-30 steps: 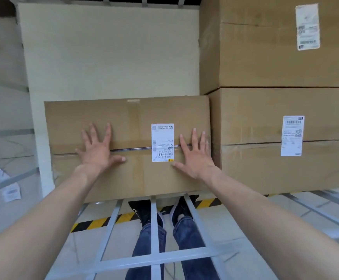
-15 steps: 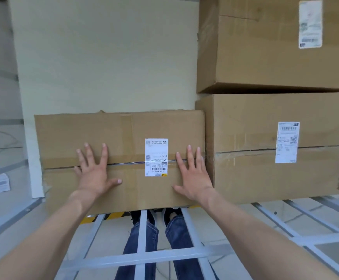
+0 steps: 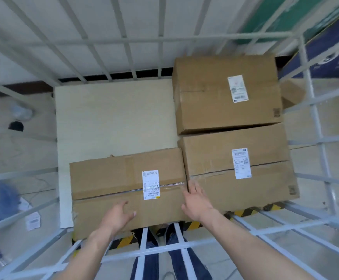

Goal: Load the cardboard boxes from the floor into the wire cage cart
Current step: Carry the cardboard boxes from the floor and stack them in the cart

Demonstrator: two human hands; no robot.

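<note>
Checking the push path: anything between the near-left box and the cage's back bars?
Nothing visible. Behind the near-left box, the board lies bare up to the back bars. The near-right box and far-right box stand beside that path, not in it.

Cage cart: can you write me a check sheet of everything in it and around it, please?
Surface: pale board on the wire cage cart floor.
Job's things: near-left box and near-right box side by side; far-right box behind.
Clutter: paper slip, blurred blue thing outside, left.
Hands: left hand over near-left box, loosely curled, holding nothing; right hand open where the near boxes meet.
Cables: nothing seen.
Surroundings: yellow-black floor tape; legs in jeans; blue panel, right.
</note>
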